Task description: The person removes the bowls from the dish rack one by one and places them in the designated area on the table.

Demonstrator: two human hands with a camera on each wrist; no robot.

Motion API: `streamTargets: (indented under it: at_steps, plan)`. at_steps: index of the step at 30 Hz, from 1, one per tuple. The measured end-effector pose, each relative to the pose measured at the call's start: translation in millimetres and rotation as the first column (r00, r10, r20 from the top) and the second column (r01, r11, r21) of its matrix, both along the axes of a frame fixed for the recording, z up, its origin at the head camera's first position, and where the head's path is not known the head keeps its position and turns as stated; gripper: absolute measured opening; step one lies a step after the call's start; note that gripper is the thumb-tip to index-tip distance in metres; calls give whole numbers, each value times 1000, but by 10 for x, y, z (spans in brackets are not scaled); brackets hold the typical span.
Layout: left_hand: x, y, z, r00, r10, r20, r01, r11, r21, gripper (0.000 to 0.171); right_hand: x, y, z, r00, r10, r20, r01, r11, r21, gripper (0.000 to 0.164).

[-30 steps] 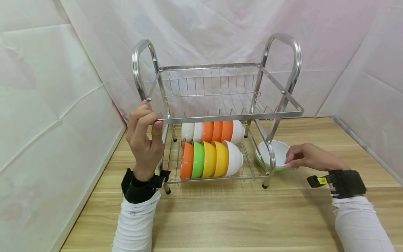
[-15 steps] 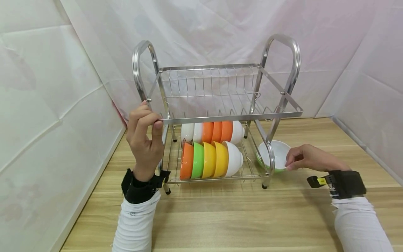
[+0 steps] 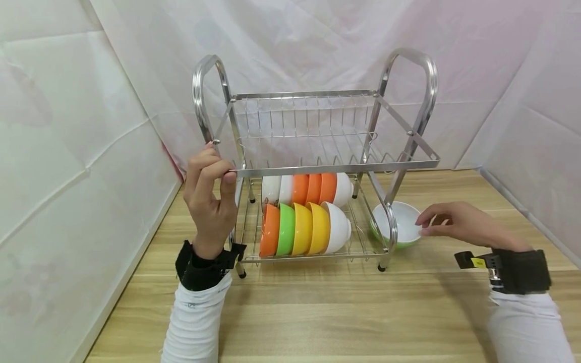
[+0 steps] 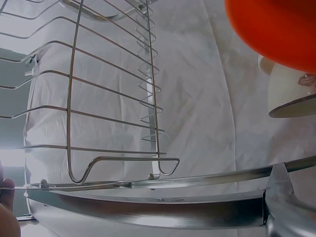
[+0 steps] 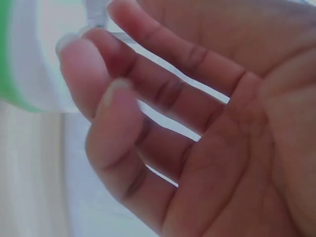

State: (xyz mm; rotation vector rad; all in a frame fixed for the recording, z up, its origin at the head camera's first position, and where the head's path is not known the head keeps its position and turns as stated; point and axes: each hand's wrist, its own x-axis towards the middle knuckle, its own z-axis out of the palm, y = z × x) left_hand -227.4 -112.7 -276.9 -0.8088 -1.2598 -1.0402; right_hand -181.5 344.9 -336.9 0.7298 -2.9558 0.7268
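My left hand grips the front left corner of the upper tier of a steel dish rack, thumb below the bar. In the left wrist view only a bit of that hand shows at the lower left edge. To the right of the rack a bowl, white inside and green outside, sits on the table, partly behind a rack leg. My right hand is at the bowl's right rim, its fingers loosely bent. In the right wrist view nothing shows between the thumb and fingers, and the bowl appears behind them.
The lower tier carries two rows of bowls on edge: an orange bowl, a green bowl, yellow bowls and a white bowl in front, white and orange ones behind. White sheeting surrounds the wooden table.
My right hand has drawn back slightly to the right, its thumb and fingers parting from their pinch at the bowl's rim. The left hand stays on the rack; the bowl has hardly moved.
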Motion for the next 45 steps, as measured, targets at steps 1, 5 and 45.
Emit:
streamTargets:
  at_steps: [1,5,45]
  plan:
    - [1,0,2,1000,0,0,0,1000,0,40,27,-27,38,998,-7,-59,8,1000,21,17]
    - [4,-3,5,1000,3,0,-3,1000,-5,40,138,-159,179,976,-5,-216,26,995,94,18]
    - [-1,5,21,1000,7,-18,-7,1000,-14,38,2,-1669,394,844,456,-281,-362,872,328,45]
